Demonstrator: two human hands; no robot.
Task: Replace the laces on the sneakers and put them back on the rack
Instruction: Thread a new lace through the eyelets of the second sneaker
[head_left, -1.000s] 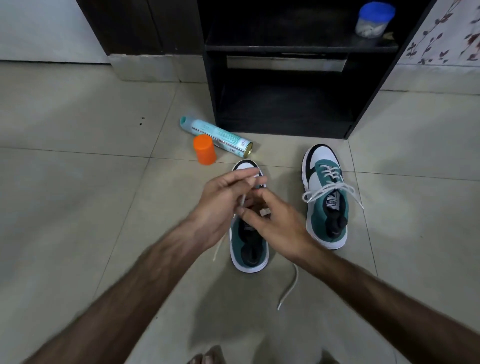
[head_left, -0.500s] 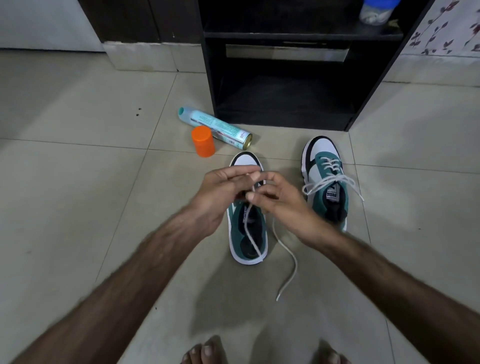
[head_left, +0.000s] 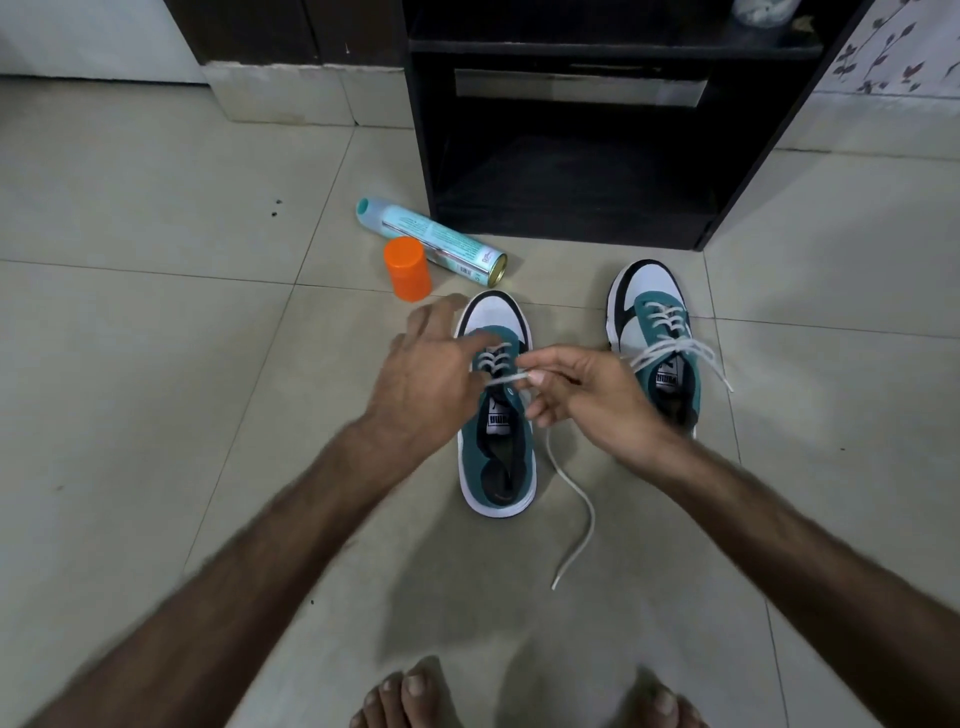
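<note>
Since half a second ago the two hands have come apart: the left hand (head_left: 431, 379) has let go of the lace and now spreads its fingers loosely over the toe end of the near teal, white and black lace-up sneaker (head_left: 496, 410), holding nothing that I can see. The right hand (head_left: 587, 395) pinches the white flat shoelace (head_left: 571, 493) between thumb and forefinger, its other fingers loosely curled, just at 3 o'clock of the sneaker's eyelets. From that pinch a short stretch of lace runs across to the eyelets, and the long free end drops past the sneaker's side and trails on the beige tiled floor (head_left: 156, 364) toward 5 o'clock.

The near sneaker stands on the floor, toe pointing to 12 o'clock, laced only across its lower eyelets. The second matching teal and white sneaker (head_left: 657, 343) stands at its 2 o'clock, well apart, with laces through its eyelets and the ends loose.

At 12 o'clock stands the black wooden shoe rack (head_left: 566, 156). Near its lower left corner lies a pale teal spray can (head_left: 434, 241) on its side, with an orange plastic cap (head_left: 407, 267) standing just beside it. Bare toes (head_left: 410, 696) show at 6 o'clock.
</note>
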